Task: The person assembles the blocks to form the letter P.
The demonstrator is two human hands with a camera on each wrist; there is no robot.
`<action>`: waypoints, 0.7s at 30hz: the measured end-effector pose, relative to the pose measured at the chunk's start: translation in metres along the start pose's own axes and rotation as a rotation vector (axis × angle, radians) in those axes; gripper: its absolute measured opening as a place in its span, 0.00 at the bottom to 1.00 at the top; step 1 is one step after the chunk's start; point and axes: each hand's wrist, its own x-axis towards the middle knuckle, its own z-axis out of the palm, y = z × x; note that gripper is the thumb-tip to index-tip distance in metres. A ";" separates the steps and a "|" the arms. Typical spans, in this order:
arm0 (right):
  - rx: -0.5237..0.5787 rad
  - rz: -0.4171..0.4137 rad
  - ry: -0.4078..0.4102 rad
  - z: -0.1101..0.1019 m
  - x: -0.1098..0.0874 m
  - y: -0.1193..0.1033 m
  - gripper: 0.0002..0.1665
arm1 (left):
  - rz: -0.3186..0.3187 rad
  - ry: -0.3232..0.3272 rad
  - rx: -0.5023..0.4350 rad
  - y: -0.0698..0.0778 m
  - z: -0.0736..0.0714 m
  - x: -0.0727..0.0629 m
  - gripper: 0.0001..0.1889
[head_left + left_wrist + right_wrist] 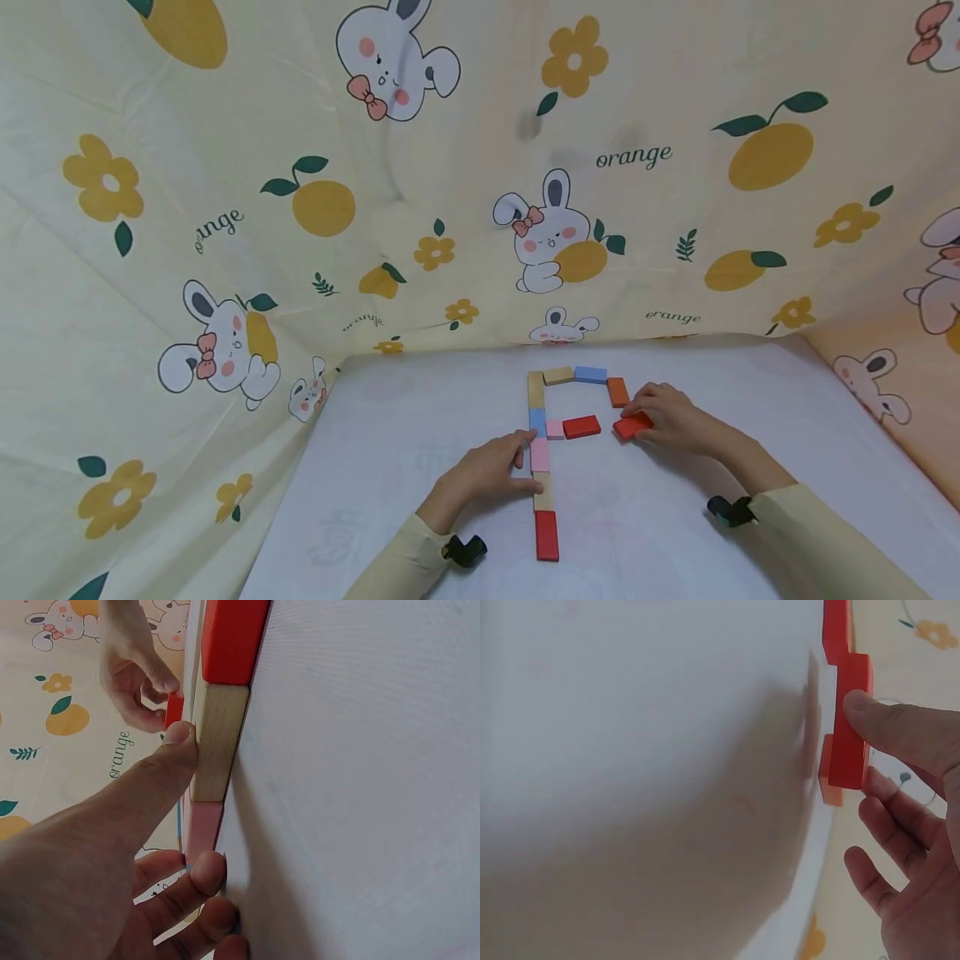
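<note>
My right hand [671, 419] pinches a red block [632, 427] between thumb and fingers; in the right wrist view the block is raised off the white surface. Just beyond it is an orange block [618, 392], and another red block [582, 427] lies to its left beside a small pink block [555, 430]. My left hand [483, 468] rests along a column of blocks with thumb and fingers spread. Its thumb touches a plain wooden block [219, 742], and its fingertips are at the blue block [537, 419] and pink block [539, 455].
The column ends in a red block [547, 536] near me and a wooden block [536, 388] at the far end. From there a wooden block [558, 376] and a blue block [591, 375] run rightward. A printed cloth [465, 167] hangs behind the white table [390, 500].
</note>
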 end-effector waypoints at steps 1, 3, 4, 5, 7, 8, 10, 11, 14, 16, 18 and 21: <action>0.000 0.000 -0.005 0.000 0.002 0.000 0.21 | 0.001 -0.002 -0.002 0.000 0.000 0.000 0.49; 0.000 0.003 -0.010 0.001 0.007 -0.001 0.21 | 0.003 -0.004 -0.005 0.000 0.000 0.000 0.49; -0.002 -0.004 -0.011 0.001 0.009 -0.002 0.21 | 0.004 -0.004 -0.007 0.000 -0.001 0.000 0.49; -0.004 -0.008 -0.014 0.001 0.011 -0.003 0.21 | 0.004 -0.006 -0.008 0.001 -0.001 0.000 0.49; -0.008 -0.024 -0.019 0.000 0.015 -0.004 0.20 | 0.003 -0.008 -0.008 0.001 -0.002 -0.001 0.49; -0.009 -0.025 -0.023 0.000 0.017 -0.005 0.20 | 0.001 -0.008 -0.008 0.002 -0.002 -0.001 0.49; -0.008 -0.028 -0.034 0.000 0.019 -0.006 0.20 | -0.002 -0.007 -0.011 0.003 -0.003 -0.002 0.49; -0.007 -0.024 -0.039 0.000 0.020 -0.007 0.19 | -0.004 -0.007 -0.011 0.003 -0.003 -0.002 0.49; -0.010 -0.006 -0.054 0.001 0.024 -0.008 0.19 | -0.005 -0.005 -0.016 0.004 -0.004 -0.003 0.49; -0.020 -0.004 -0.062 0.002 0.026 -0.008 0.19 | -0.003 -0.005 -0.015 0.004 -0.004 -0.003 0.49; -0.026 0.004 -0.067 0.003 0.028 -0.009 0.20 | -0.003 -0.006 -0.015 0.003 -0.003 -0.003 0.49; -0.023 0.010 -0.071 0.005 0.030 -0.010 0.20 | -0.001 -0.007 -0.015 0.002 -0.003 -0.002 0.49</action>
